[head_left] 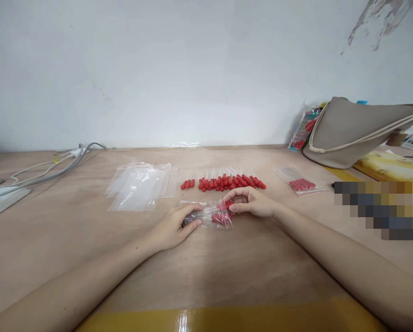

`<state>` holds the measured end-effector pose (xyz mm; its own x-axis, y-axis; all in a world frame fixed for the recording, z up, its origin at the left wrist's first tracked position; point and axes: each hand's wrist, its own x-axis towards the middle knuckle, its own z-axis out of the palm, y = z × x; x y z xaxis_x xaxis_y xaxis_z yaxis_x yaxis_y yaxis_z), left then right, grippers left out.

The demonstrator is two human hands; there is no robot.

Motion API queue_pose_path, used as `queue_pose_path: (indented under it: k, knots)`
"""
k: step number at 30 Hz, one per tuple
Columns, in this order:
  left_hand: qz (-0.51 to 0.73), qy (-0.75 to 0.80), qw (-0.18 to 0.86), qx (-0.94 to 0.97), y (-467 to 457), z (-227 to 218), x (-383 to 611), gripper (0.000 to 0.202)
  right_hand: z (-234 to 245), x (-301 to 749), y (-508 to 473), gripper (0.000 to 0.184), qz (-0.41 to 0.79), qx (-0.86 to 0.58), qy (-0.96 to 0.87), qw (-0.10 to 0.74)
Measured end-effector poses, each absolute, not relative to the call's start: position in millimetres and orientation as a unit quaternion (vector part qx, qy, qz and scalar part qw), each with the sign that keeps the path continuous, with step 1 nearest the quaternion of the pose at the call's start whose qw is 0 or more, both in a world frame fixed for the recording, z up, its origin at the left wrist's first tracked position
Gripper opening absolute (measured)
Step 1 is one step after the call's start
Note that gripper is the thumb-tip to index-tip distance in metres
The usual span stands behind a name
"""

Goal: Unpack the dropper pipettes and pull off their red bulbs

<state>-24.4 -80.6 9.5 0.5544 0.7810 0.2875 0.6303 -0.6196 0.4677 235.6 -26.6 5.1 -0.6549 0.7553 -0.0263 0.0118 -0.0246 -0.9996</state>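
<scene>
1. Left hand (174, 227): fingers curled around the left end of a small clear bag (209, 216), pinching it against the table (227, 267), near the middle of the tabletop.
2. Right hand (251, 202): fingertips closed on the right end of the same bag, where the red bulbs of the droppers (222, 216) inside it show through the plastic.
3. Clear bag: lies flat between the two hands, touching both, just in front of the loose row described next.
4. Row of red-bulbed droppers (223, 182): laid side by side beyond the hands, toward the far edge, bulbs facing the person.
5. Stack of empty clear bags (140, 184): left of the row, overlapping one another.
6. Filled bag (301, 184): right of the row, holding red-bulbed droppers, well apart from the hands.
7. Beige bag (351, 133): at the far right corner, leaning by the wall.
8. Grey cables (54, 173): near the far left corner, running to the left edge.
</scene>
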Motion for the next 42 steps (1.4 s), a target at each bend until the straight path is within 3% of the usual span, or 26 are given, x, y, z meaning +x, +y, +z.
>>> queue_pose_path:
  k: [7, 14, 21, 25, 27, 30, 36, 39, 42]
  knots:
    - [0.247, 0.405, 0.149, 0.868, -80.8, 10.4, -24.5, 0.029, 11.5, 249.7, -24.2, 0.031, 0.654, -0.355, -0.599, 0.297]
    - [0.239, 0.418, 0.173, 0.859, -80.7, 8.3, -25.6, 0.03, 49.3, 277.6, -21.3, 0.032, 0.599, -0.369, -0.656, 0.273]
    - [0.238, 0.416, 0.174, 0.86, -80.6, 8.5, -24.5, 0.028, 80.9, 290.5, -19.3, 0.027, 0.407, -0.42, -0.649, 0.487]
    - [0.242, 0.411, 0.17, 0.863, -79.7, 9.1, -23.9, 0.028, 77.5, 253.1, -12.1, 0.021, 0.238, -0.409, -0.684, 0.555]
    - [0.244, 0.408, 0.168, 0.864, -79.4, 9.2, -23.8, 0.027, 69.8, 229.7, -4.6, 0.017, 0.119, -0.395, -0.747, 0.522]
    - [0.243, 0.405, 0.167, 0.865, -79.7, 9.5, -23.6, 0.027, 55.9, 201.0, 8.3, 0.02, -0.007, -0.382, -0.829, 0.407]
    - [0.24, 0.402, 0.173, 0.867, -79.2, 8.9, -24.0, 0.027, 38.1, 176.2, 22.0, 0.03, -0.096, -0.373, -0.902, 0.194]
    - [0.241, 0.401, 0.172, 0.867, -79.0, 8.6, -24.3, 0.027, 36.8, 173.4, 20.2, 0.026, -0.078, -0.35, -0.919, 0.162]
    - [0.242, 0.399, 0.172, 0.867, -79.6, 8.8, -24.3, 0.027, 38.1, 175.8, 13.0, 0.025, -0.059, -0.348, -0.914, 0.2]
